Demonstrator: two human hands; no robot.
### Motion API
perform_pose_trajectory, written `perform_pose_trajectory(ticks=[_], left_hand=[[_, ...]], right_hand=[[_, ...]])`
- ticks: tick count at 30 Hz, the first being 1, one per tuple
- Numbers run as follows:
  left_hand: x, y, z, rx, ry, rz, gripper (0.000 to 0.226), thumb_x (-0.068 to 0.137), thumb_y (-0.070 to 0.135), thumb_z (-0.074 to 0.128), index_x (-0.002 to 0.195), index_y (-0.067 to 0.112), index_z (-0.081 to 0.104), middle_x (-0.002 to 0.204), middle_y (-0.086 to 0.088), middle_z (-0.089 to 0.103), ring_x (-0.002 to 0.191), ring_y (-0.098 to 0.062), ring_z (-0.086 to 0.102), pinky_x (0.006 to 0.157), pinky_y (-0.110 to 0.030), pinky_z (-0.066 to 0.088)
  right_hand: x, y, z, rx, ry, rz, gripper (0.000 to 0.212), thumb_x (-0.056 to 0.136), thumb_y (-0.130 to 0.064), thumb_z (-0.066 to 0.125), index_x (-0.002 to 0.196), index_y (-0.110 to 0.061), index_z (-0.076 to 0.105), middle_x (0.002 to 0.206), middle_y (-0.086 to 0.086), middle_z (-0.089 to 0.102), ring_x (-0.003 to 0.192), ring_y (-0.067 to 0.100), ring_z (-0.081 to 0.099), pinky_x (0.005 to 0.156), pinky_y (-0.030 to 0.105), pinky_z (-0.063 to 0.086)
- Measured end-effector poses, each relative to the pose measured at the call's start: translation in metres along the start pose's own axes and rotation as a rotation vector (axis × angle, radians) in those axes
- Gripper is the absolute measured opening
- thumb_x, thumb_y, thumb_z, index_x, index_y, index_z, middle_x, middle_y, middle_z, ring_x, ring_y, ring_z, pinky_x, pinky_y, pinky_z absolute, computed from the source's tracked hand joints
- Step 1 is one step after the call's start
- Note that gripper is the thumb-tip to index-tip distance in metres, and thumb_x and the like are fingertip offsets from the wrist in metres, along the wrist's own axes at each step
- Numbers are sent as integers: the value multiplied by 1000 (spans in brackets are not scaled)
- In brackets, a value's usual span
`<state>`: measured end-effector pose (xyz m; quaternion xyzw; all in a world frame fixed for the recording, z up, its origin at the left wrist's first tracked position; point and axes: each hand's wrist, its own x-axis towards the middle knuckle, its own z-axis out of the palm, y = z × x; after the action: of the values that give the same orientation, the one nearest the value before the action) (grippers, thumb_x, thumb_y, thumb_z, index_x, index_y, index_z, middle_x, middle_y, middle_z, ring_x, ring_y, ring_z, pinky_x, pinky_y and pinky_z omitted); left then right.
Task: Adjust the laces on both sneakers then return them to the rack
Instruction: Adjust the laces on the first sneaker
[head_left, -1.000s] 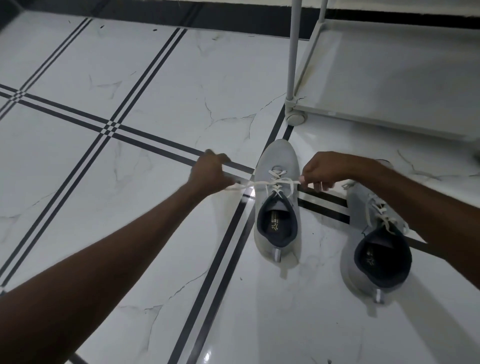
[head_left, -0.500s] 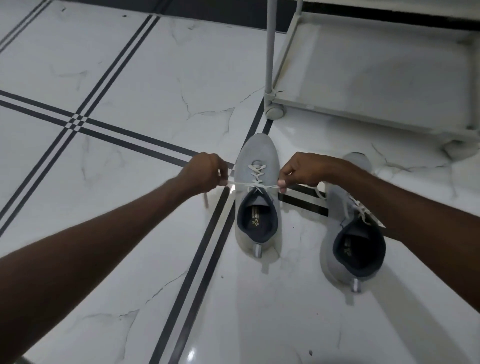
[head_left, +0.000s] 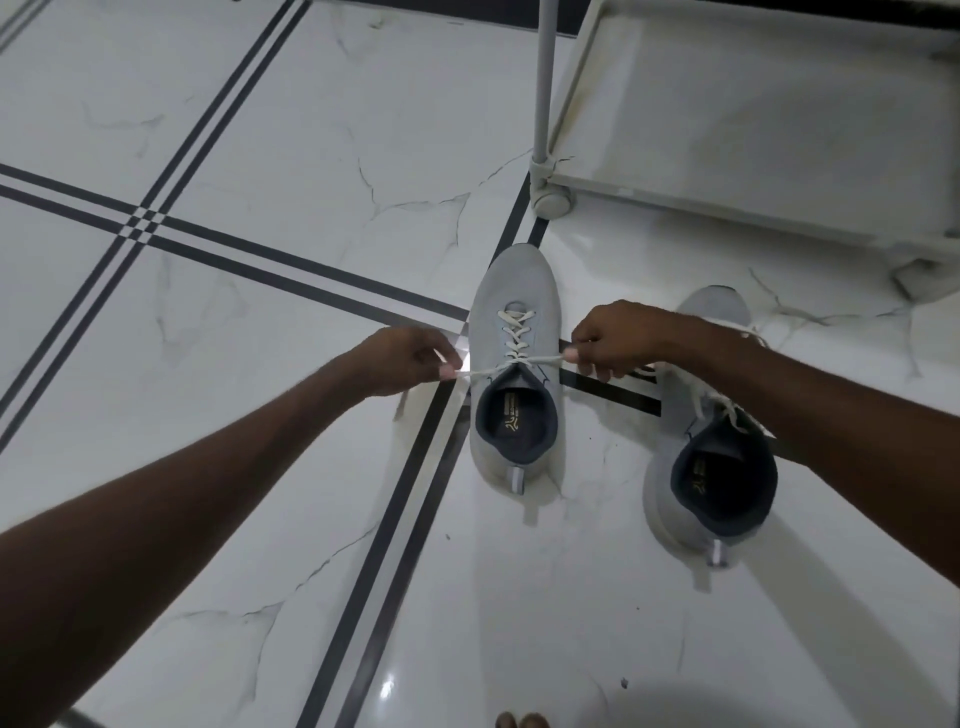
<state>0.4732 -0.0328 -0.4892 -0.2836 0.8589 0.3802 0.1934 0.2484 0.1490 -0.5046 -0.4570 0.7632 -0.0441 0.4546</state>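
Closer now, right hand (head_left: 615, 340) hides second sneaker (head_left: 696, 441).

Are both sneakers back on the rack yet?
No, both sneakers stand on the floor before the rack.

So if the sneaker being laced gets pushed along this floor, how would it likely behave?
The left sneaker would probably slide easily: the tiled floor looks polished, with glare spots. It seems light, a soft knit upper. It sits flat on a broad sole, so tipping looks unlikely. Its lace, pulled taut between the left hand and right hand, is floppy otherwise.
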Motion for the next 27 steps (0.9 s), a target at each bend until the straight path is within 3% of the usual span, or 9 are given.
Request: perform_pose_trajectory(ticks=[3, 6, 9, 11, 15, 18, 21, 25, 27], left_hand=[[2, 16, 15, -257, -50, -33, 27, 90, 31, 67, 104, 8, 68, 96, -12, 76, 93, -26, 72, 86, -39, 55], [4, 22, 23, -279, -53, -74, 22, 87, 22, 72, 96, 3, 66, 85, -15, 75, 76, -25, 75, 72, -33, 60], [5, 23, 18, -324, -11, -95, 15, 87, 16, 71, 86, 1, 69, 74, -12, 72, 56, -16, 67, 54, -22, 55], [7, 24, 15, -276, 27, -98, 11, 87, 14, 71, 82, 4, 70, 69, -9, 72, 53, -14, 61, 47, -15, 47], [7, 21, 17, -188, 65, -93, 11, 87, 13, 70, 79, 4, 70, 65, -7, 71, 52, -14, 62, 48, -18, 47], [5, 18, 27, -136, 79, -80, 14, 87, 15, 70, 76, 7, 70, 62, -4, 70, 42, -4, 58, 43, -14, 44], [5, 12, 15, -130, 38, -96, 12, 88, 17, 70, 78, 10, 71, 61, 0, 69, 46, -5, 59, 47, -14, 46], [-2, 10, -17, -518, -184, -118, 16, 92, 25, 65, 85, 12, 71, 70, -2, 62, 61, -10, 55, 60, -21, 47], [-1, 18, -20, -678, -221, -95, 28, 86, 36, 65, 91, 9, 68, 76, -3, 61, 68, -11, 59, 69, -25, 50]], right_hand=[[2, -20, 6, 343, -43, -22, 52, 91, -53, 53, 80, -5, 69, 67, 7, 70, 53, 16, 62, 57, 30, 54], [-1, -23, 4, 395, 35, -18, 40, 91, -45, 61, 74, -9, 68, 55, 2, 53, 42, 12, 42, 42, 22, 35], [-2, -14, 2, 499, -94, -20, 32, 90, -36, 65, 76, -8, 73, 48, -3, 35, 43, 12, 26, 40, 22, 23], [-3, -10, 5, 544, -131, -32, 29, 90, -33, 66, 73, -11, 73, 48, -2, 33, 43, 13, 24, 40, 22, 22], [-8, -3, 11, 496, -29, -44, 28, 90, -32, 65, 70, -14, 72, 43, -6, 40, 40, 11, 28, 40, 20, 26], [-9, -2, 17, 420, 62, -36, 29, 90, -32, 65, 64, -19, 70, 37, -11, 46, 34, 4, 32, 43, 20, 28], [-13, -5, 13, 331, 160, -27, 31, 91, -30, 62, 63, -18, 69, 44, -12, 55, 40, 1, 40, 47, 18, 33], [-29, -11, -6, 608, 84, 59, 28, 95, -23, 57, 77, -4, 67, 74, 13, 71, 50, 14, 52, 46, 21, 42], [-37, -16, -7, 821, 146, 22, 27, 96, -20, 56, 89, 3, 67, 82, 11, 75, 57, 14, 61, 52, 22, 50]])
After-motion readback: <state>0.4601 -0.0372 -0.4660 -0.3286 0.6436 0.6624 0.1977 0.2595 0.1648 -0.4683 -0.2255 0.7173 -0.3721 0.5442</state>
